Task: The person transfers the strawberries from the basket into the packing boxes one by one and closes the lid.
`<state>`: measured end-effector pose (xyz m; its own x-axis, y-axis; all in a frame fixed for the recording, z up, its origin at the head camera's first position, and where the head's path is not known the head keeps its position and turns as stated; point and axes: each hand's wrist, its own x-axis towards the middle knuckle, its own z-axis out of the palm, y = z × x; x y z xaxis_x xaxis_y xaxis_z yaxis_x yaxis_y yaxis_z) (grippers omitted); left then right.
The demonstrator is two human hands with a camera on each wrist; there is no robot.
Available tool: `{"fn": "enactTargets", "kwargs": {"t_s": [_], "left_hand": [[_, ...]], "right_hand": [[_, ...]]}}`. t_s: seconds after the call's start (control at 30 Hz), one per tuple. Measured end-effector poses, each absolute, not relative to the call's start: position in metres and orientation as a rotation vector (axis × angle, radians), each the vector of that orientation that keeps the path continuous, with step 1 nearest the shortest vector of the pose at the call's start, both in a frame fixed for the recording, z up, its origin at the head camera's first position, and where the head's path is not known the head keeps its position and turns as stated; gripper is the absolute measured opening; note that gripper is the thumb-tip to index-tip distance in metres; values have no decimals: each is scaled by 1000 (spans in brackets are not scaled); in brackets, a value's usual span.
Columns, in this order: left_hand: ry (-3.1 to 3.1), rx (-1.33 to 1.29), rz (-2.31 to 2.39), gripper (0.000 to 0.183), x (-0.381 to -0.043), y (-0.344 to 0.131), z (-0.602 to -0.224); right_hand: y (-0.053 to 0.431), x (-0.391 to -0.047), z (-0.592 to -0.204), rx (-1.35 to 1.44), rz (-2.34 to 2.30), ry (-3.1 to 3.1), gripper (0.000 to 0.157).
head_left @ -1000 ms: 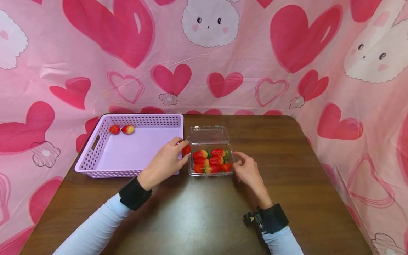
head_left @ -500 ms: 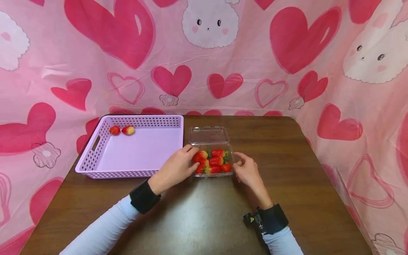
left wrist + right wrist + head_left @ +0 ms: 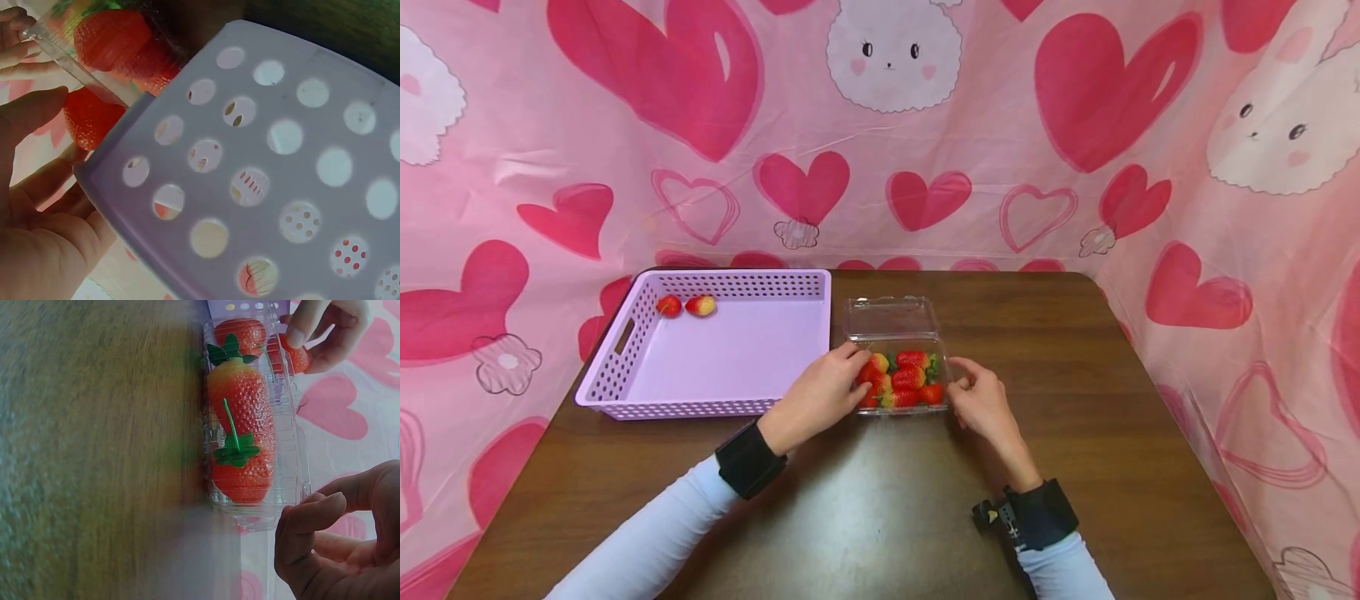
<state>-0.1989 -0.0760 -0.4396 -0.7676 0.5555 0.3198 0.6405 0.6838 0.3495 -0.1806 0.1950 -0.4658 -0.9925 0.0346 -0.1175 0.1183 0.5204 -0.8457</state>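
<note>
Head view: left hand (image 3: 816, 396) pinches 1 held strawberry (image 3: 94, 119) at the clear container's (image 3: 901, 412) left end

The thumb and fingers press on the fruit from either side beside the left rim; how far inside the container it sits, I cannot tell. At the opposite end, the right hand (image 3: 987, 404) touches the rim with bent fingers; whether they pinch it, I cannot tell. Packed strawberries (image 3: 909, 377) lie in the container, its lid (image 3: 892, 317) folded back. Just left, a lilac basket (image 3: 722, 358) holds 2 loose strawberries (image 3: 701, 306) near its far-left corner. Both vessels rest on a brown table (image 3: 1037, 333).
</note>
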Motion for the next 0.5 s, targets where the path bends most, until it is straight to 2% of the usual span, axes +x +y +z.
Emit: {"fn": "enactTargets", "kwargs": {"t_s": [0.5], "left_hand": [[-2698, -958, -465, 28, -201, -68, -445]], "right_hand": [[195, -181, -466, 148, -1498, 2648, 50]]}}
